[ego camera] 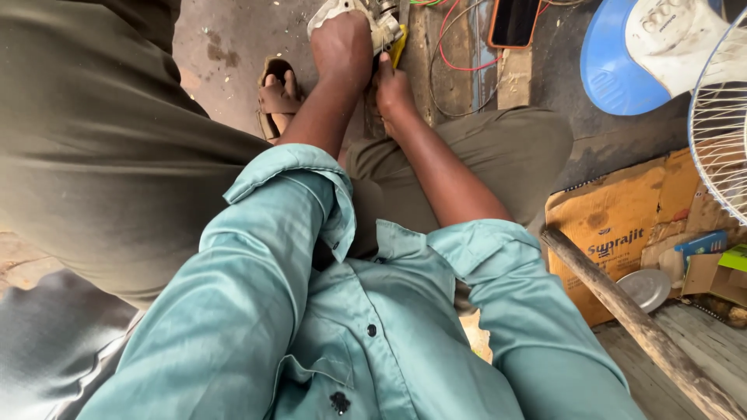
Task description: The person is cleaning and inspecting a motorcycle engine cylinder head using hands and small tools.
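My left hand [341, 48] clamps the grey metal part [366, 17] to the floor [226, 70]; right hand [393, 89] pinches the yellow tool [398, 48] beside it, steadying work between my feet.

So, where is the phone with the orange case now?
In the head view, the phone lies at the top edge, right of the hands, between the red wires and the blue fan base.

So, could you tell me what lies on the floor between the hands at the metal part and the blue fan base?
In the head view, between the hands and the blue fan base lie red wires and a dark-screened phone in an orange case.
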